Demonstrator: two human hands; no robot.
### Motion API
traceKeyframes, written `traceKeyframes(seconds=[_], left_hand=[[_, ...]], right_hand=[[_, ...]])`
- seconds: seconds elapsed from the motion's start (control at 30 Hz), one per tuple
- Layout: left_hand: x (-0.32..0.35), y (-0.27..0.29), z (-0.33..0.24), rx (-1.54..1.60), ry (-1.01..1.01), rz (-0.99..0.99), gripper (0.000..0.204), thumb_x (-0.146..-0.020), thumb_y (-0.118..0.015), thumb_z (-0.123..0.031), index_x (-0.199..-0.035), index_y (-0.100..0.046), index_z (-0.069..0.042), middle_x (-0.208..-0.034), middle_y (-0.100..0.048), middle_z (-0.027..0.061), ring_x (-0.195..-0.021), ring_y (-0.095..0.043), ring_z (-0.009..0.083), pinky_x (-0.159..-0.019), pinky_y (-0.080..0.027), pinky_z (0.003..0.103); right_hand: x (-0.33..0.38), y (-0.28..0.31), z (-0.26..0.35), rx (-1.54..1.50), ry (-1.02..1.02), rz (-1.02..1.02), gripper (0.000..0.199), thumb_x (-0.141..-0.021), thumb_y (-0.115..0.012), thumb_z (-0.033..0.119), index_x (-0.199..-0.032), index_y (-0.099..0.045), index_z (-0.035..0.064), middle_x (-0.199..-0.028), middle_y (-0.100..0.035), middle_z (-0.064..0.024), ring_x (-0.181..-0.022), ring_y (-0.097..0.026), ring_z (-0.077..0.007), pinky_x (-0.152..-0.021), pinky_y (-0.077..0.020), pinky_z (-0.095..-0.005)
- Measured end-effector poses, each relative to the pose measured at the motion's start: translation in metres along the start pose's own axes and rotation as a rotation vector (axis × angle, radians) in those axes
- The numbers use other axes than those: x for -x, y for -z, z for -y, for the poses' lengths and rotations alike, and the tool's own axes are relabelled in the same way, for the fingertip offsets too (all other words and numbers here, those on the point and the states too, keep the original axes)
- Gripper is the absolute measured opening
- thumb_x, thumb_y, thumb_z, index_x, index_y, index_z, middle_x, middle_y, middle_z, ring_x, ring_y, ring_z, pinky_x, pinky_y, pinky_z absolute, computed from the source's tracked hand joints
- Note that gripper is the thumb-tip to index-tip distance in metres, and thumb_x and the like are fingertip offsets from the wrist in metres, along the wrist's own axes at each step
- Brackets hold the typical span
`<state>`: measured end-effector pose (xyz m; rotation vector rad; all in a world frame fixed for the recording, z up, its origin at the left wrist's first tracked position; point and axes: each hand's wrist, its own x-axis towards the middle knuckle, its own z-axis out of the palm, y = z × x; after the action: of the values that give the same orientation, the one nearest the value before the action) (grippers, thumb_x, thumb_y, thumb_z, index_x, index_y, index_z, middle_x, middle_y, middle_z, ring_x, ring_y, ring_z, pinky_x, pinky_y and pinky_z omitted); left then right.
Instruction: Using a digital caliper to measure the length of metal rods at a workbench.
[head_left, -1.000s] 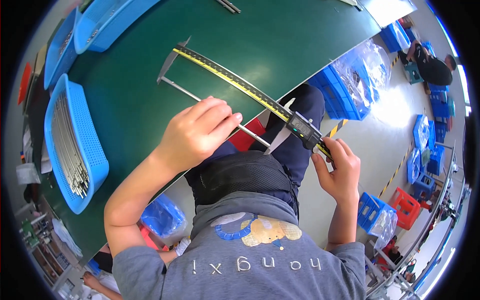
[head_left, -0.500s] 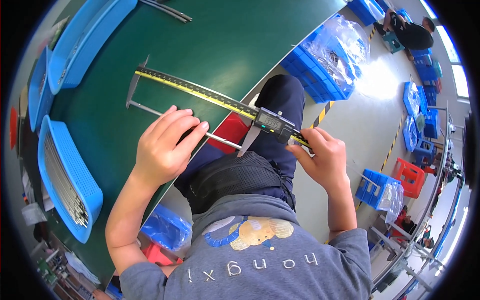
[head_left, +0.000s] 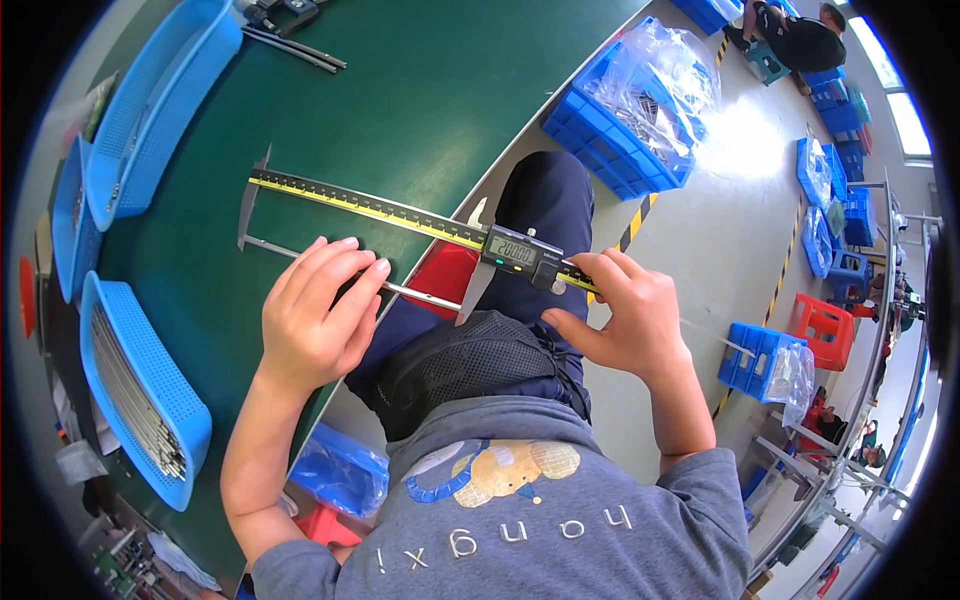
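A long digital caliper [head_left: 370, 207] with a yellow-striped beam spans the middle, its jaws far apart. Between the jaws lies a thin metal rod [head_left: 425, 297], one end at the far-left jaw and the other at the sliding jaw near my lap. My left hand [head_left: 318, 318] is closed around the middle of this rod, fingertips pinched over it. My right hand [head_left: 632, 318] holds the beam's end beside the display housing [head_left: 522, 252], fingers curled on it and the thumb held apart below. My right palm is hidden.
Blue perforated baskets [head_left: 145, 390] stand along the left of the green table [head_left: 400, 90], one filled with several metal rods. More rods [head_left: 300, 50] lie at the table's far side. Blue crates [head_left: 610, 150] with plastic bags and a red stool [head_left: 825, 330] are on the floor at right.
The caliper and rod sit slightly lower and further left in view. My right thumb has moved off the caliper's thumb roller, and the display reading has changed.
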<state>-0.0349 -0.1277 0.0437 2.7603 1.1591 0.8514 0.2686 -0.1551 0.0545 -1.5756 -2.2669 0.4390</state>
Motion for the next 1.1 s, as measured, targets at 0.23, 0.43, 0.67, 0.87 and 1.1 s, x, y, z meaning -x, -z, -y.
traceKeyframes(seconds=[0.23,0.43,0.67,0.87,1.1], left_hand=[[-0.006,0.001,0.004,-0.001,-0.001,-0.004,0.027,-0.070,-0.069,-0.004,-0.097,-0.069,-0.005,-0.097,-0.063,0.0096,-0.095,-0.063,0.0283,-0.086,-0.053,0.043],[-0.004,0.004,0.000,-0.157,-0.153,0.078,0.015,-0.071,-0.061,-0.013,-0.083,-0.062,-0.004,-0.089,-0.062,0.0093,-0.088,-0.061,0.0244,-0.083,-0.052,0.040],[-0.014,0.076,-0.013,-0.343,-0.203,-0.110,0.013,-0.069,-0.065,-0.011,-0.080,-0.061,-0.005,-0.088,-0.063,0.0087,-0.080,-0.066,0.0234,-0.069,-0.058,0.035],[-0.013,0.144,0.096,-0.650,0.039,-0.304,0.016,-0.072,-0.063,-0.002,-0.085,-0.055,-0.007,-0.089,-0.060,0.0040,-0.066,-0.063,0.0246,-0.053,-0.052,0.033],[0.043,0.152,0.204,-0.736,0.396,-0.068,0.018,-0.078,-0.063,-0.004,-0.096,-0.061,-0.009,-0.095,-0.063,0.0067,-0.084,-0.063,0.0292,-0.067,-0.051,0.039]], right_hand=[[-0.007,-0.002,-0.003,-0.020,0.018,-0.048,0.040,-0.072,-0.075,0.038,-0.094,-0.062,0.0073,-0.071,-0.055,-0.0057,-0.057,-0.060,-0.0252,-0.050,-0.0462,-0.0350],[-0.008,-0.008,0.001,-0.037,-0.017,-0.031,0.031,-0.074,-0.076,0.029,-0.091,-0.062,0.0069,-0.068,-0.056,-0.0078,-0.054,-0.058,-0.0275,-0.048,-0.0445,-0.0360],[-0.001,-0.003,-0.006,-0.055,-0.023,-0.062,0.026,-0.073,-0.075,0.018,-0.087,-0.060,0.0025,-0.067,-0.056,-0.0092,-0.051,-0.056,-0.0222,-0.047,-0.0423,-0.0323],[-0.003,-0.009,-0.004,-0.071,-0.014,-0.095,0.025,-0.073,-0.075,0.018,-0.086,-0.060,0.0020,-0.066,-0.056,-0.0094,-0.050,-0.055,-0.0223,-0.048,-0.0420,-0.0317],[-0.001,-0.013,-0.007,-0.068,-0.012,-0.095,0.026,-0.074,-0.075,0.020,-0.085,-0.060,0.0009,-0.066,-0.055,-0.0089,-0.051,-0.053,-0.0221,-0.047,-0.0402,-0.0312]])
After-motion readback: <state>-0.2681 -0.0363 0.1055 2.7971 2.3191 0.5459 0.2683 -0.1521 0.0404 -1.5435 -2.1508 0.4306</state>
